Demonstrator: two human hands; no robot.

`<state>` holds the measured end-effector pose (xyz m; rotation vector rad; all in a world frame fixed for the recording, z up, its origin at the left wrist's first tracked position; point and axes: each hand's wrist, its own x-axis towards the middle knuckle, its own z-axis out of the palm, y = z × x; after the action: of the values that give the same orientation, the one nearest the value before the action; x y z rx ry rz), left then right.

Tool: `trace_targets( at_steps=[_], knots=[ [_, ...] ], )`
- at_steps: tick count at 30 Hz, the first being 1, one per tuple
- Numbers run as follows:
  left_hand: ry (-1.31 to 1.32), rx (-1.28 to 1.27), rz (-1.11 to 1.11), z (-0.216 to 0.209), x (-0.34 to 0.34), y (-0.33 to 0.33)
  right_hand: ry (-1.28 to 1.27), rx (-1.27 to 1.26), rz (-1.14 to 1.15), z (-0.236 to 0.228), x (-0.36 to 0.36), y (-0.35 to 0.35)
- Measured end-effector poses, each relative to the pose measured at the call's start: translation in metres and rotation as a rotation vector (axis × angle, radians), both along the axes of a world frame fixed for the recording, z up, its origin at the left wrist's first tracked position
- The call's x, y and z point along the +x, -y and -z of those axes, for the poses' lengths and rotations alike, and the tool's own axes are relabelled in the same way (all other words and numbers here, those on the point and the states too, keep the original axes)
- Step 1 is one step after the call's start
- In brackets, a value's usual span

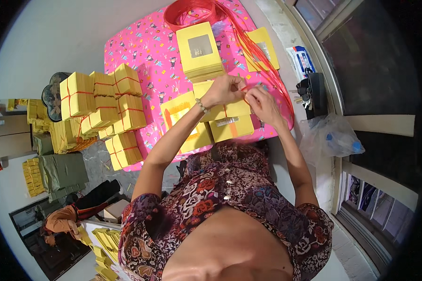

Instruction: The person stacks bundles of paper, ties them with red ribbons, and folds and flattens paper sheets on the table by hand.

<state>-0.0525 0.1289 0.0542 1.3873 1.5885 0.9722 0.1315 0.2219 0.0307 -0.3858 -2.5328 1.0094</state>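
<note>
My left hand [226, 90], a beaded bracelet at its wrist, and my right hand [263, 104] meet over a stack of yellow paper [237, 110] on the pink table. Both hands are closed, pinching a red plastic strap [246, 88] between them. A red band also crosses the top of this stack. Just beyond stands a taller pile of yellow sheets [201, 65] with a silver square on its top sheet. Closer to me lie yellow sheets with an orange and silver print [180, 117] and another yellow sheet [232, 129].
Red-banded yellow bundles [79, 96] are piled at the table's left edge. A coil of red strap [173, 14] lies at the far end, loose strands trailing rightward. At right are a window and a plastic bag [328, 140]. Another person [63, 220] handles yellow paper at lower left.
</note>
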Motion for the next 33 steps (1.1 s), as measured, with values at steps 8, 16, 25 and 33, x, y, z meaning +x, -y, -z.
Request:
trace_targets(
  at_steps=[8, 16, 25, 33],
  knots=[
    [-0.676, 0.348, -0.037, -0.006, 0.027, 0.014, -0.129, -0.435, 0.106, 0.026, -0.017, -0.002],
    [-0.604, 0.484, -0.172, 0.012, 0.026, 0.016, -0.161, -0.785, 0.045, 0.047, -0.021, -0.008],
    [-0.459, 0.492, -0.306, 0.014, 0.029, 0.017, -0.093, -0.545, 0.048, 0.036, -0.023, -0.017],
    [-0.358, 0.402, -0.346, 0.013, 0.03, 0.015, -0.136, -0.503, 0.019, 0.029, -0.019, -0.022]
  ],
)
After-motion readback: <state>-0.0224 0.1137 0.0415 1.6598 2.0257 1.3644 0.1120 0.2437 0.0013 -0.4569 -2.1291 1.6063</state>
